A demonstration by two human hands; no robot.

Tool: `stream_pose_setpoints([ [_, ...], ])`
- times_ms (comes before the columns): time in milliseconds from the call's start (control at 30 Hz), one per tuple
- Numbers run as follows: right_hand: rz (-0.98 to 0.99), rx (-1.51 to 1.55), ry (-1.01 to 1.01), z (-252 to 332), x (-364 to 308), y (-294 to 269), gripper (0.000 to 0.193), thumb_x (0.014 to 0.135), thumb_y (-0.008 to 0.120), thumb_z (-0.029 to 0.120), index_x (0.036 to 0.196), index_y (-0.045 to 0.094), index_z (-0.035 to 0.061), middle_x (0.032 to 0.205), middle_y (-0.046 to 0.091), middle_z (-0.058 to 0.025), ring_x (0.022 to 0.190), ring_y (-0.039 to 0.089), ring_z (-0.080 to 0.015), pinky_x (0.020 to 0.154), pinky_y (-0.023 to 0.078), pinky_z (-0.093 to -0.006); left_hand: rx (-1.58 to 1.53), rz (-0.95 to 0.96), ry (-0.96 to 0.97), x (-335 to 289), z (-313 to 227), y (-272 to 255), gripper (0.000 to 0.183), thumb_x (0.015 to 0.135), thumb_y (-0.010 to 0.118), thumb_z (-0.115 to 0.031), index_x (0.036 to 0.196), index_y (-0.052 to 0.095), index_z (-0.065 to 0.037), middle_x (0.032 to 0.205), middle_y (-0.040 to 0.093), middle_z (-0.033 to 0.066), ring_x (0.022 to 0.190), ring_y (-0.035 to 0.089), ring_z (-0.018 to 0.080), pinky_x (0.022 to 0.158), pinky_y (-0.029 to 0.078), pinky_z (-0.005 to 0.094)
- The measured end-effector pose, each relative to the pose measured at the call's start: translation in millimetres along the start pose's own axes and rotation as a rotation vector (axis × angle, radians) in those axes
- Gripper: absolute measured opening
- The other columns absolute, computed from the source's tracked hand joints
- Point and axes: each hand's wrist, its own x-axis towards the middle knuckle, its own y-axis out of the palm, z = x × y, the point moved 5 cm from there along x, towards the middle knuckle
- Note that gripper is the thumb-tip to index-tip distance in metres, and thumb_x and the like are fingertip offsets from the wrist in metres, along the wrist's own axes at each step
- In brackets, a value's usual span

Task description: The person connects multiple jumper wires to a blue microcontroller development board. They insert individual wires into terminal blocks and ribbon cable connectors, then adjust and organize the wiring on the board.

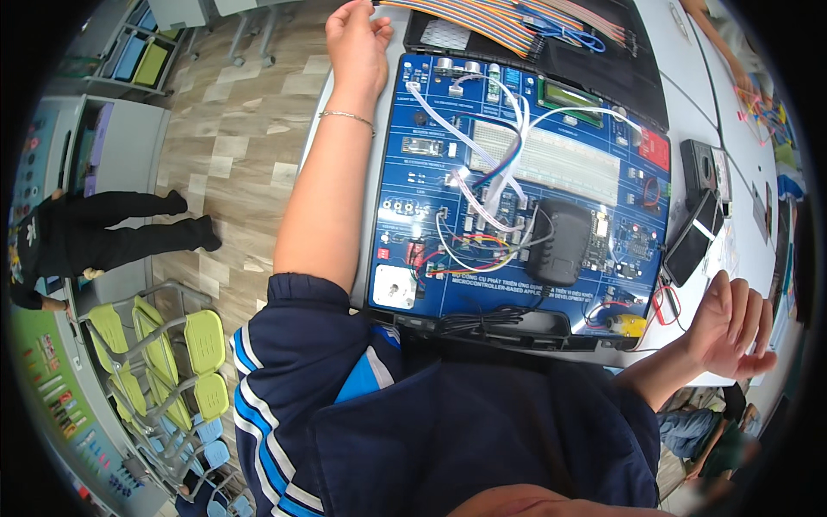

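My left hand (357, 45) reaches to the top edge of the view, its fingers closed at the end of a rainbow ribbon cable (457, 15). The cable stretches right across the open lid of a black case (616, 82). In the case's lower half sits a blue electronics training board (413, 185) with a white breadboard (551, 159), a small green display (568, 96) and several plugged-in wires. A black power adapter (556, 244) lies on the board. My right hand (732, 329), fingers loosely bent and apart, is off the board's lower right corner, holding nothing.
On the white table (745, 177) to the right are a black multimeter (699, 168), a dark phone-like device (692, 239) and red and black leads (663, 303). Another person's arm (724, 43) reaches in at the top right. Green chairs (164, 345) and a standing person (103, 228) are at left.
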Motion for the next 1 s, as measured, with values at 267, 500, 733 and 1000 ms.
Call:
stream_pose_setpoints([
  [267,-0.361,0.374,-0.249,5.6,-1.8,-93.9,0.015,0.082,0.071,0.012,0.078,0.057,0.013,0.066,0.044,0.0022,0.068,0.04,-0.0139,0.073,0.031,-0.0329,0.018,0.229,-0.294,4.1,3.5,17.0,0.017,0.102,0.064,-0.013,0.113,0.065,0.0,0.095,0.066,0.0051,0.071,0.056,0.0085,0.055,0.044,0.0196],
  [500,-0.378,0.395,-0.182,-5.7,-3.4,-96.9,0.013,0.084,0.07,0.012,0.081,0.058,0.0124,0.07,0.045,0.0008,0.069,0.04,-0.0149,0.074,0.032,-0.0336,0.013,0.203,-0.213,15.4,1.8,12.7,0.009,0.1,0.062,-0.002,0.109,0.063,-0.001,0.096,0.067,0.0049,0.074,0.059,0.0087,0.06,0.048,0.0203],
  [733,-0.413,0.401,-0.122,-13.5,-3.8,-97.5,0.015,0.082,0.073,0.01,0.08,0.059,0.0128,0.068,0.046,0.0011,0.069,0.04,-0.0143,0.075,0.032,-0.033,-0.065,0.233,-0.232,9.6,-1.6,16.3,0.01,0.099,0.065,-0.011,0.105,0.067,-0.002,0.1,0.07,0.0058,0.093,0.066,0.0149,0.083,0.054,0.0287],
  [1000,-0.427,0.391,-0.113,-13.7,-3.3,-102.2,0.015,0.081,0.073,0.008,0.08,0.058,0.0124,0.068,0.046,0.0014,0.069,0.04,-0.0138,0.073,0.032,-0.0324,-0.018,0.259,-0.157,6.6,-3.5,22.9,0.019,0.099,0.068,-0.013,0.113,0.064,-0.001,0.111,0.069,0.0086,0.103,0.065,0.0183,0.088,0.053,0.033],
])
